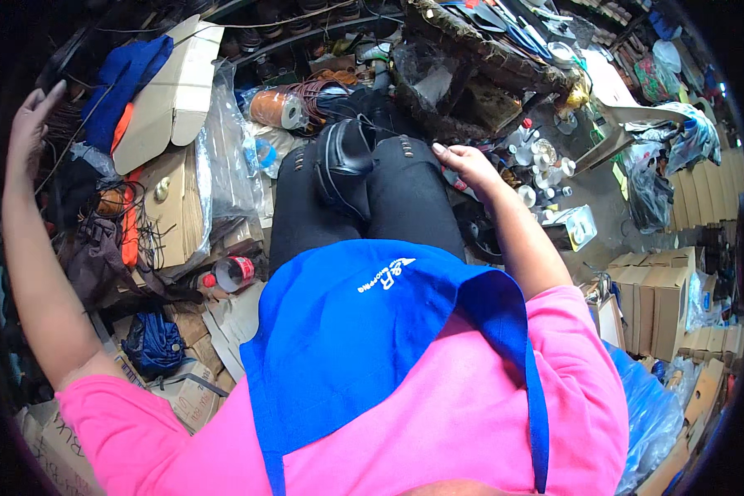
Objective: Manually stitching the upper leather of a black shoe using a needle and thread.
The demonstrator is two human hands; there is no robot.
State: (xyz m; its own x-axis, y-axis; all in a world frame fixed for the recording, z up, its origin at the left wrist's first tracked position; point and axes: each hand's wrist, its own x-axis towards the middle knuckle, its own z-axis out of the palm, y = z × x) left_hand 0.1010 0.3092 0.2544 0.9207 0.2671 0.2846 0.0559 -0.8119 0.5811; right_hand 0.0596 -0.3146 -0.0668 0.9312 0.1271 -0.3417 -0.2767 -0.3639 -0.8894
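Black shoe [343,169]: clasped upright between the knees of the black trousers [413,190], at the middle of the scene; smooth, slightly glossy, with curved seams.
Shoe's direction: long axis runs roughly near to far, the broad rounded end far; which end is the toe, I cannot tell.
Left hand [33,124]: raised at the far left, well apart from the shoe, fingertips parted; whether the other fingers close on anything, I cannot tell.
Right hand [467,165]: just right of the right knee, thumb near the curled fingers; whether they pinch anything, I cannot tell.
Left side: stiff, flat cardboard [169,95] with folded edges, crinkled clear plastic [231,169], and a round orange spool [277,109] beyond.
Right side: small bottles [546,165] crowd beyond the forearm; bare floor [608,211] opens beside them.
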